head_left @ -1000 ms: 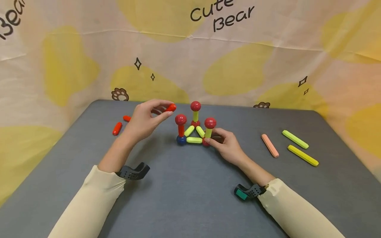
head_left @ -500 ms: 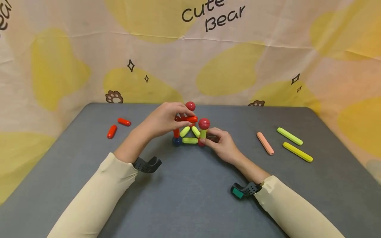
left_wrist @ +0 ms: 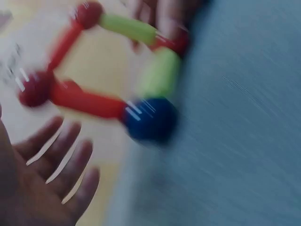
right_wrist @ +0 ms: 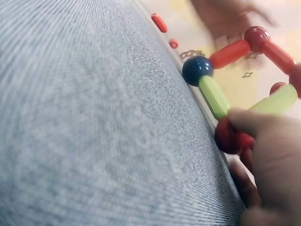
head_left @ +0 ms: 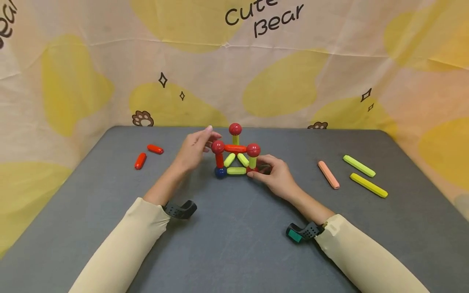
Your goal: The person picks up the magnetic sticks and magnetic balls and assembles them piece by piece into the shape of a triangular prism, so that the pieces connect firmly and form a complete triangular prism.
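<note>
A frame of magnetic rods and balls stands upright on the table, with a triangle of light green rods at its base. Its front left corner has a blue ball [head_left: 220,172], a red upright rod [head_left: 219,160] and a red ball [head_left: 218,147] on top. Another red rod [head_left: 235,149] bridges this ball and the front right top ball [head_left: 253,150]. The back top ball [head_left: 235,129] sits on a green upright. My right hand [head_left: 278,179] pinches the lower red ball [right_wrist: 227,136] at the front right corner. Beside the left top ball, my left hand [head_left: 191,152] holds nothing, its fingers spread in the left wrist view.
Two short red rods [head_left: 140,161] lie on the grey table [head_left: 234,236] at the left. On the right are a salmon rod [head_left: 328,175], a light green rod [head_left: 359,166] and a yellow rod [head_left: 368,185]. A patterned cloth [head_left: 205,65] hangs behind the table.
My left hand carried a red rod rightward to the frame and let it go across the two front top balls, then drew back left. My right hand stayed at the front right corner.
</note>
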`<state>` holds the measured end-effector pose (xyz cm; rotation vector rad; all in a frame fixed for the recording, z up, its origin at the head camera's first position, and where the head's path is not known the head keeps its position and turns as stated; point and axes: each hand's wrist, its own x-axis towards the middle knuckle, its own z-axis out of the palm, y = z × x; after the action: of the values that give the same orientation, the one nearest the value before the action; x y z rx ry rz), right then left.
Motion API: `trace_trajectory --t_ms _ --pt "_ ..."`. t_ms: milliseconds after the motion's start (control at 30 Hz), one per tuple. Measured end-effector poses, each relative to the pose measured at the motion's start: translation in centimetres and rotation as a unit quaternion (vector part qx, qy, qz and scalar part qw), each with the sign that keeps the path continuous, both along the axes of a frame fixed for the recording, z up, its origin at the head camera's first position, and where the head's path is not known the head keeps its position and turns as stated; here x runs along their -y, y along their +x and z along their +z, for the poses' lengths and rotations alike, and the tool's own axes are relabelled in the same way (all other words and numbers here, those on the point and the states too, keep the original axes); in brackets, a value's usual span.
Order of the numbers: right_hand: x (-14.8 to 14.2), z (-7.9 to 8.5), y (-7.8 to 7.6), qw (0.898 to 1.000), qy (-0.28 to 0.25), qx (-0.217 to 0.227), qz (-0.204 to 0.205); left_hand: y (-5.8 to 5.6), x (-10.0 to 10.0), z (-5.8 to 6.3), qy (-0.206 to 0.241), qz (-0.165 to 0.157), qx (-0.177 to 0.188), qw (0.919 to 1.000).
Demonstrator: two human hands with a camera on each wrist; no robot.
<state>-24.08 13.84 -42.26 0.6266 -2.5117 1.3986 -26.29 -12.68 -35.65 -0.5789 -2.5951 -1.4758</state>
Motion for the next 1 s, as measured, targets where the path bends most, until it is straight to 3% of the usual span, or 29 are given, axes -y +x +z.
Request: trace_trajectory --t_ms 67,133,200,267,433,500,667,767,867,933,1000 --pt "-0.2 0.0 -0.1 0.998 0.0 -0.007 -0.056 -0.3 0.4 -1.5 0.049 -0.021 0.046 0.9975" --pt "-0.2 0.0 -0.2 0.995 -0.007 -0.005 -0.103 -0.1 0.6 -2.7 0.056 -0.066 0.077 0.9933" --pt "-0.2 0.0 -0.4 0.993 -0.018 0.0 -0.12 0.5 0.5 -3.3 0.056 -0.104 0.098 0.9881" --pt "-0.1 0.0 -0.4 0.995 -0.022 0.005 -0.095 1.3 0.2 -3.4 0.043 -0.128 0.108 0.9849" --pt "0.0 0.0 -0.2 1.0 0.004 -0.001 -0.004 2.6 -1.6 -3.2 0.022 -0.149 0.125 0.9807" --pt "0.0 0.0 -0.1 1.0 0.008 -0.006 0.003 2.9 -2.3 -3.2 0.016 -0.164 0.127 0.9781" --pt "0.0 -0.1 -0.3 1.0 0.004 -0.01 -0.023 3.2 -3.2 -3.2 0.006 -0.199 0.123 0.9723" --pt "0.0 -0.1 -0.4 0.999 0.004 -0.009 -0.032 3.3 -2.8 -3.2 -0.011 -0.16 0.087 0.9832" --pt "0.0 -0.1 -0.4 0.999 0.01 -0.002 -0.04 3.2 -1.7 -2.9 -0.004 -0.073 0.018 0.9971" --pt "0.0 -0.1 -0.4 0.998 0.016 0.003 -0.052 2.7 -0.5 -2.6 0.016 -0.01 -0.029 0.9994" --pt "-0.1 -0.1 -0.4 0.998 0.02 0.006 -0.062 2.1 1.1 -2.1 0.022 0.037 -0.068 0.9967"
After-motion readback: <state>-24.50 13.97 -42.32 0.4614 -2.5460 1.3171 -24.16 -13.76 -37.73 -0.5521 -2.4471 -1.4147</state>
